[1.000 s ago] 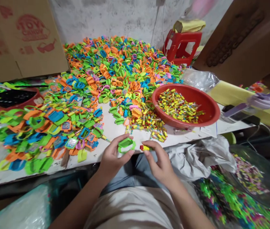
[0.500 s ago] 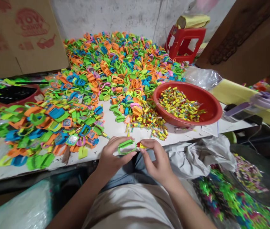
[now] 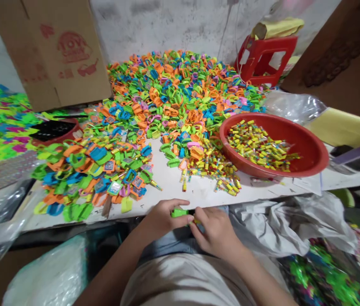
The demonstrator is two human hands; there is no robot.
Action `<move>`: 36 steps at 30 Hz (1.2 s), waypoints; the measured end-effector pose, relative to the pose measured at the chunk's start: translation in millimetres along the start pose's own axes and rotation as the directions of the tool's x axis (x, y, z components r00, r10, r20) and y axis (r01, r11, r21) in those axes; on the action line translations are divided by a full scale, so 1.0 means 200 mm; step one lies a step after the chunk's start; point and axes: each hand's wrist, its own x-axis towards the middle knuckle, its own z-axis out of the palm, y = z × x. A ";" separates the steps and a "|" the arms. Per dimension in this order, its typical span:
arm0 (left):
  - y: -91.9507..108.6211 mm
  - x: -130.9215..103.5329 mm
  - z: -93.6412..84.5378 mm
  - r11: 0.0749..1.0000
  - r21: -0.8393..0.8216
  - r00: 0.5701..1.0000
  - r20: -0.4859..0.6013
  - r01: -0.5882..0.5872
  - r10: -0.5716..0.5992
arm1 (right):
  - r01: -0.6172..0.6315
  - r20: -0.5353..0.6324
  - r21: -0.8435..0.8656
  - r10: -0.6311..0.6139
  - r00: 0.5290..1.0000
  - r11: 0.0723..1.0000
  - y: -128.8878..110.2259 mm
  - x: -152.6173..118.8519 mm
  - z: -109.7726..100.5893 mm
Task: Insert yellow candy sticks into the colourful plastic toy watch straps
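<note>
Between thumb and fingers, my left hand (image 3: pixel 162 220) pinches a green toy watch (image 3: pixel 179 212) just past the table's front edge. My right hand (image 3: pixel 215 229) is closed on a small yellow candy tube (image 3: pixel 196 221), mostly covered by the fingers, close against the watch's right end. Whether the tube is inside the watch I cannot tell. Beyond my hands lie loose yellow tubes with red ends (image 3: pixel 227 180). A red basin (image 3: pixel 318 158) at the right holds many more. Left of my hands is a heap of toy watches (image 3: pixel 97 170) in mixed colours.
A larger pile of toy watches (image 3: pixel 173 85) reaches the wall. A cardboard box (image 3: pixel 68 85) stands back left, beside a small container with black pieces (image 3: pixel 51 129). At the back right is a red stool (image 3: pixel 267 59). Crumpled white plastic (image 3: pixel 282 221) hangs at the right edge.
The view has shifted left, so things sit farther right in the picture. My hands are closer together, with the watch turned and the tube brought against it.
</note>
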 end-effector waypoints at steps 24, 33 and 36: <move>-0.03 -0.04 -0.82 0.603 0.696 0.530 -0.705 0.389 0.471 | -0.329 -0.076 -0.022 0.326 0.942 0.944 0.27 -0.06 0.21; -0.10 0.44 -0.22 0.742 0.671 0.879 -0.346 -0.014 0.329 | -0.405 -0.027 -0.295 0.416 0.909 0.866 0.42 0.01 0.17; -0.10 0.63 -0.20 0.769 0.638 0.870 -0.401 0.040 0.287 | -0.301 0.096 -0.245 0.332 0.938 0.921 0.36 0.12 0.21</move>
